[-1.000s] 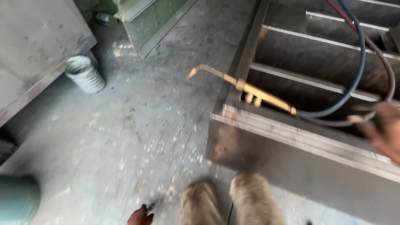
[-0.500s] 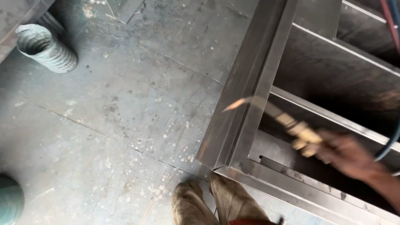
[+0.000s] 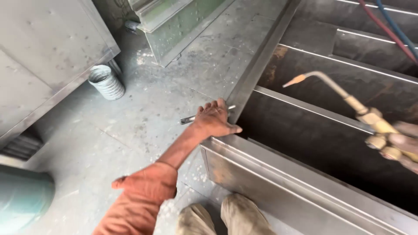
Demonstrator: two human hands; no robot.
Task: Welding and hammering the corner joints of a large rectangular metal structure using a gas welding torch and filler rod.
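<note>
Open concrete floor (image 3: 143, 130) lies left of the steel frame (image 3: 261, 161), wide enough for an arm to sweep between the frame's corner and the coiled metal hose (image 3: 106, 81). That hose, the grey sheet-metal cabinet (image 3: 43, 52) and the green machine base (image 3: 183, 26) close off the far left and top. A teal cylinder (image 3: 21, 198) blocks the lower left corner. Inside the frame, 2 thin cross rails (image 3: 313, 109) split the depth into bays; a hand fits between them. The left hand (image 3: 213, 122) with its slim metal rod (image 3: 191, 118) occupies the corner. The brass torch (image 3: 348, 102) in the right hand (image 3: 402, 146) spans the right bay, and 2 hoses (image 3: 392, 30) cross the far rails.
</note>
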